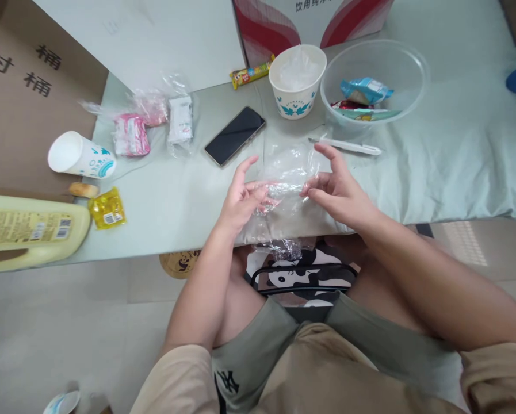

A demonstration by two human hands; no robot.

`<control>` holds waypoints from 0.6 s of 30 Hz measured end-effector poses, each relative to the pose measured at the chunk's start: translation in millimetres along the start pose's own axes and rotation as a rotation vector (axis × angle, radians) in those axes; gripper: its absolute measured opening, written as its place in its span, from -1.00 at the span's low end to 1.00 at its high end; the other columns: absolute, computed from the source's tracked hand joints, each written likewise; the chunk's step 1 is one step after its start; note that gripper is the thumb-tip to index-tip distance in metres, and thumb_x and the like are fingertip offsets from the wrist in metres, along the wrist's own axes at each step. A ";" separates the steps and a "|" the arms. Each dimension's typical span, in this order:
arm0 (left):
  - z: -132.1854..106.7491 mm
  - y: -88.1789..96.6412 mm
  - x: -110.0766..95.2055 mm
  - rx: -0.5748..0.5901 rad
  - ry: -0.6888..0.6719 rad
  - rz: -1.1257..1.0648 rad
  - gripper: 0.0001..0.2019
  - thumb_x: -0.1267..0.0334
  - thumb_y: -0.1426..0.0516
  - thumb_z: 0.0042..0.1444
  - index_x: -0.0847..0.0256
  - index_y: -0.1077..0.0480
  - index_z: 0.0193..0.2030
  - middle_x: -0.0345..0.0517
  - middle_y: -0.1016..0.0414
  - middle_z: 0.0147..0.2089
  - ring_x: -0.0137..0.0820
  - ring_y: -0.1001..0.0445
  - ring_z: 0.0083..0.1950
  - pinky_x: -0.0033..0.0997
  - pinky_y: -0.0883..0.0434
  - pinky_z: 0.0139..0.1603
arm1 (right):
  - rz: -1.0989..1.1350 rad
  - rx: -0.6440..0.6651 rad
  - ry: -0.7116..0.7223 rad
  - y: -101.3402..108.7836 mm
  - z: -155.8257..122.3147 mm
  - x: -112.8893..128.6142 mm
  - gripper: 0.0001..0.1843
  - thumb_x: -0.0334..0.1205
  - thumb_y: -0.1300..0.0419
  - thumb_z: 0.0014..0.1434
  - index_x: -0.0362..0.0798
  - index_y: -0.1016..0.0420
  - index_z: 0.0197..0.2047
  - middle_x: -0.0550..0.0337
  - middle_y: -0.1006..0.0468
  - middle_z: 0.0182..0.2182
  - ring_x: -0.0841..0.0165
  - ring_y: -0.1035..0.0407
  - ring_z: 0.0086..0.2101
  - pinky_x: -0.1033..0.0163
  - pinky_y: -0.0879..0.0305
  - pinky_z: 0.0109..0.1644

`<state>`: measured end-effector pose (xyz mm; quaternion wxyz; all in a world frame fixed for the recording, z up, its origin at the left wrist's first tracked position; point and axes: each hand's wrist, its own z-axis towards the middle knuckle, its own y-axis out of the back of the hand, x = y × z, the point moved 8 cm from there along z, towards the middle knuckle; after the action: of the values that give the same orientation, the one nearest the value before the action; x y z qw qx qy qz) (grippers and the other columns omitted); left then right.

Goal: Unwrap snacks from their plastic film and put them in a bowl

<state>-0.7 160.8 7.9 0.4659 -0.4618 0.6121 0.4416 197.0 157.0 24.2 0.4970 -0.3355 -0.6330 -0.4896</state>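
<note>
Between my two hands a clear plastic bag (290,167) is stretched over the table's front edge, its crinkled lower end hanging down above my lap. My left hand (247,198) pinches the bag's left side between thumb and fingers, index finger raised. On the right side my right hand (333,190) pinches it too, with the index finger pointing up. Just beyond the right fingertips lies a white utility knife (348,145). A dark phone (235,135) rests past my left hand. Behind the bag stands a paper bowl (298,86) with crumpled clear plastic inside.
A clear plastic basin (413,86) holds several snack packets. To the left are wrapped pink (130,135) and white (180,119) packets, a tipped paper cup (80,155), a yellow packet (108,208) and a pale yellow jug (33,227). Large boxes (188,40) stand behind.
</note>
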 end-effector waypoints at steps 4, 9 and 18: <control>1.8 -1.8 -0.8 -0.001 -0.018 -0.014 -0.51 0.00 -0.32 0.12 0.08 -0.42 0.15 -0.04 -0.62 -0.09 -0.39 -0.61 -0.33 -0.43 -0.54 -0.36 | 0.099 0.103 0.024 -9.6 0.8 5.6 -0.16 -0.07 -0.18 0.24 0.07 0.05 0.50 0.16 -0.58 -0.25 0.27 -0.54 -0.22 0.10 -0.52 -0.07; -3.6 4.5 -10.8 -0.014 -0.161 0.106 -0.49 0.20 -0.36 0.03 0.12 -0.45 0.14 -0.03 -0.60 0.01 -0.31 -0.63 -0.05 -0.33 -0.60 -0.06 | -0.015 0.122 0.033 -7.2 1.0 6.4 -0.32 -0.08 -0.22 0.21 0.04 -0.22 0.37 0.16 -0.57 -0.28 0.27 -0.51 -0.27 0.10 -0.49 -0.12; -7.3 16.8 -15.1 -0.106 -0.254 0.478 -0.60 0.31 -0.33 0.05 0.13 -0.56 0.07 -0.18 -0.59 -0.26 -0.42 -0.52 -0.31 -0.35 -0.53 -0.13 | -0.249 0.062 -0.001 1.1 2.7 -2.3 -0.26 -0.18 -0.20 0.14 -0.03 -0.22 0.39 0.13 -0.57 -0.27 0.27 -0.44 -0.33 0.06 -0.47 -0.12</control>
<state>-16.1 159.1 25.8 0.3969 -0.2689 0.6164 0.6247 197.8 160.1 22.3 0.4422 -0.2388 -0.6848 -0.5277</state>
